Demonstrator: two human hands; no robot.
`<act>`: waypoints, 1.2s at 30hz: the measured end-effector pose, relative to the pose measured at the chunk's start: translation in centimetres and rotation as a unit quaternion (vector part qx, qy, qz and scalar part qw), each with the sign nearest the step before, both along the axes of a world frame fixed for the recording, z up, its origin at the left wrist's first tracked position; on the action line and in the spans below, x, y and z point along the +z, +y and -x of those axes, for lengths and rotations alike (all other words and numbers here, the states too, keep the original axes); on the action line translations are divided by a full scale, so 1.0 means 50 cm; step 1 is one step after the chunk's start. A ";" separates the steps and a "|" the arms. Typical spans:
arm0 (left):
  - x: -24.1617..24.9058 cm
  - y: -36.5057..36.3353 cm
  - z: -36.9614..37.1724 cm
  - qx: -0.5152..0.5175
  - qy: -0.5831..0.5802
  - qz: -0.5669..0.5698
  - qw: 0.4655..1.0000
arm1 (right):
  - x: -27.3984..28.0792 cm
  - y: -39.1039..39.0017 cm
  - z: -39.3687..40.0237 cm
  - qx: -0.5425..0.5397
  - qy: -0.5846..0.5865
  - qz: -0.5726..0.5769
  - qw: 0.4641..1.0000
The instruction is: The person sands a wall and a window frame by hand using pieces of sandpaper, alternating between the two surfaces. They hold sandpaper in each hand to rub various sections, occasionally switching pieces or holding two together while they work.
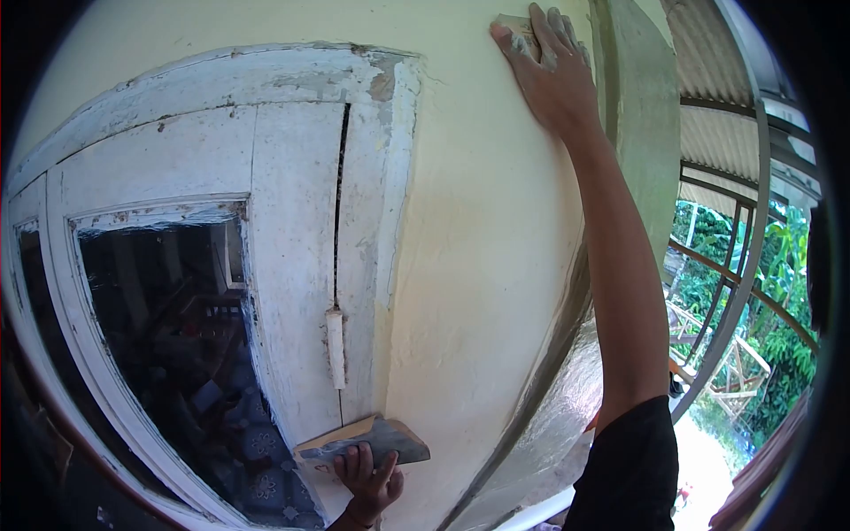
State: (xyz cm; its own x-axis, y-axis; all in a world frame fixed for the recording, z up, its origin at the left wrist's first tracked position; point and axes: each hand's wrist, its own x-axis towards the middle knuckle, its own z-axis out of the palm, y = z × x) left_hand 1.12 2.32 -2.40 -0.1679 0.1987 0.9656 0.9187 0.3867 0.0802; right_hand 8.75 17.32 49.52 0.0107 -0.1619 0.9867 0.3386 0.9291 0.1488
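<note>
My right hand (549,71) is raised high and pressed flat against the pale yellow wall (478,265), with a small grey pad (518,31) under its fingers, probably sandpaper. My left hand (367,473) is low, by the bottom of the view. It holds up a flat board (363,440) with grey paste on its top face, next to the white window frame (297,265).
A white wooden window with worn paint fills the left; its glass pane (168,354) is dark and shows a room inside. A grey pillar (642,133) borders the wall on the right. Beyond it are a corrugated roof (717,97), a metal railing and green plants.
</note>
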 end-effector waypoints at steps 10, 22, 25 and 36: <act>0.000 0.007 0.003 0.015 0.017 -0.011 1.000 | -0.035 -0.011 0.009 0.025 0.065 -0.038 0.997; 0.005 0.009 0.003 0.035 0.022 -0.013 0.999 | -0.056 -0.019 0.008 -0.051 0.131 -0.068 0.988; 0.009 0.008 -0.001 0.026 0.019 -0.014 0.999 | -0.058 -0.002 0.022 -0.029 0.168 -0.043 0.984; 0.015 0.005 -0.006 0.011 -0.003 -0.010 1.000 | -0.096 0.003 0.021 0.059 0.133 -0.098 0.984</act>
State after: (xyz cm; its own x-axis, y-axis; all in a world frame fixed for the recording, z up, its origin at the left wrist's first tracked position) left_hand 1.40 2.58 -1.65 -0.1777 0.1763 0.9682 0.9091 0.4060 0.0930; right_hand 7.71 17.47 44.71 0.2952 -0.3314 0.8961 0.2822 0.9263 0.2496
